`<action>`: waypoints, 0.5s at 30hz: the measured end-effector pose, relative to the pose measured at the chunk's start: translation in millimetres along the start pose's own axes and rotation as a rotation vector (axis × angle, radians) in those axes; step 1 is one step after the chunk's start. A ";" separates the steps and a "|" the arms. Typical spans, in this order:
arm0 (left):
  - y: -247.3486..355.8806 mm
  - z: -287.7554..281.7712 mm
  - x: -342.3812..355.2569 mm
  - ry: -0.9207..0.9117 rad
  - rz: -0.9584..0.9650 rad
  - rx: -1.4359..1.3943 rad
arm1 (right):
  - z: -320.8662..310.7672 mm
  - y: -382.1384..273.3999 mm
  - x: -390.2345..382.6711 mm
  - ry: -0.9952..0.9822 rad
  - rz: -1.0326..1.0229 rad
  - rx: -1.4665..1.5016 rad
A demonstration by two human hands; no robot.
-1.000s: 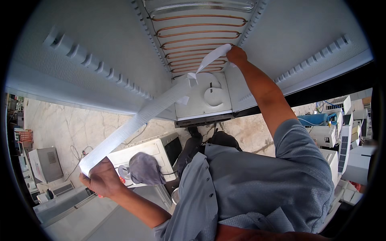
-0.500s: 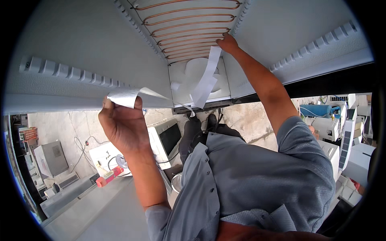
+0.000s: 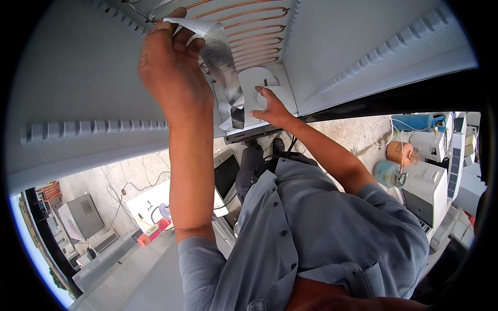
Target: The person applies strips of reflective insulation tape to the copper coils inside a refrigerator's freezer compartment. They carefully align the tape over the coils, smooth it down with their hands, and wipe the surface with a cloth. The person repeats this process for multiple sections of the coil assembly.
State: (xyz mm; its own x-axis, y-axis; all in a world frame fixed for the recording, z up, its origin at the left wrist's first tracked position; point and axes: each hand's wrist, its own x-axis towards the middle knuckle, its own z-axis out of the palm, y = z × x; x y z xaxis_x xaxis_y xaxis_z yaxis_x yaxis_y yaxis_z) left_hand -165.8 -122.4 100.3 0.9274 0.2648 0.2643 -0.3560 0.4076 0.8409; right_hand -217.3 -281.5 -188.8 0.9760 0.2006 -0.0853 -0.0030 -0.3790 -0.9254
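Note:
My left hand (image 3: 175,78) is raised at the upper left of a pale cabinet interior (image 3: 88,72), its fingers closed on one end of a strip of silver foil tape (image 3: 220,59). The strip hangs down to the right, its dark tip twisted near the cabinet's bottom. Behind it, copper tubing (image 3: 287,11) runs in several loops across the back panel. Lower down, my right hand (image 3: 274,110) has thumb and fingers spread, with nothing visible between them. It is in front of a white rounded form (image 3: 257,76) at the cabinet's end.
Notched rails line the left wall (image 3: 98,127) and right wall (image 3: 384,54). On the right floor stand blue (image 3: 412,122), orange (image 3: 400,153) and teal (image 3: 388,173) cylinders beside white appliance units. A pink-red bottle (image 3: 155,231) lies at lower left.
My left hand has risen up into the cabinet with the foil strip, whose silver side now shows. My right hand has come down from the copper tubing and its fingers have spread.

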 end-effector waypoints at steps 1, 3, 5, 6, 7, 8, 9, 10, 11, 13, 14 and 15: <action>2.4 6.3 3.0 0.001 0.022 0.013 | 5.4 -2.4 4.1 -0.001 -0.005 -0.019; 9.6 19.4 8.3 -0.001 0.044 -0.005 | 17.0 -3.8 15.0 -0.041 0.011 0.023; 17.1 28.8 13.8 -0.008 0.072 -0.010 | 33.2 -10.4 28.2 -0.011 -0.073 0.101; 20.3 33.2 16.4 -0.016 0.086 -0.009 | 36.0 -12.2 34.0 -0.035 -0.069 0.162; 22.4 35.5 18.8 -0.021 0.096 -0.011 | 33.3 -23.6 36.5 -0.060 -0.061 0.221; 25.1 36.4 22.9 -0.018 0.108 0.002 | 32.0 -31.4 39.3 -0.086 -0.053 0.281; 28.0 36.3 28.5 -0.016 0.119 0.014 | 42.9 -15.1 48.5 -0.032 -0.097 0.243; 30.3 34.7 34.1 -0.009 0.129 0.022 | 41.9 -14.7 50.3 -0.031 -0.090 0.253; 32.3 31.4 42.0 0.010 0.138 0.014 | 39.5 -13.7 50.9 -0.029 -0.084 0.263; 36.4 22.4 59.3 0.045 0.148 -0.006 | 33.6 -13.0 52.5 -0.016 -0.101 0.277; 39.1 19.6 64.3 0.065 0.147 0.019 | 28.2 -12.3 51.4 -0.036 -0.070 0.327; 42.6 17.9 69.2 0.084 0.144 0.044 | 21.3 -11.4 50.3 -0.055 -0.039 0.378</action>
State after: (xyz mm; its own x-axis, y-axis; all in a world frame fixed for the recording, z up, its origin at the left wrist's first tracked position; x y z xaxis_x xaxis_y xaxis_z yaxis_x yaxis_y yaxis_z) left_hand -114.8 -102.4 162.9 0.8535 0.3904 0.3450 -0.4777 0.3218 0.8175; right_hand -172.7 -247.9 -190.4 0.9638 0.2604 -0.0577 -0.0564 -0.0127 -0.9983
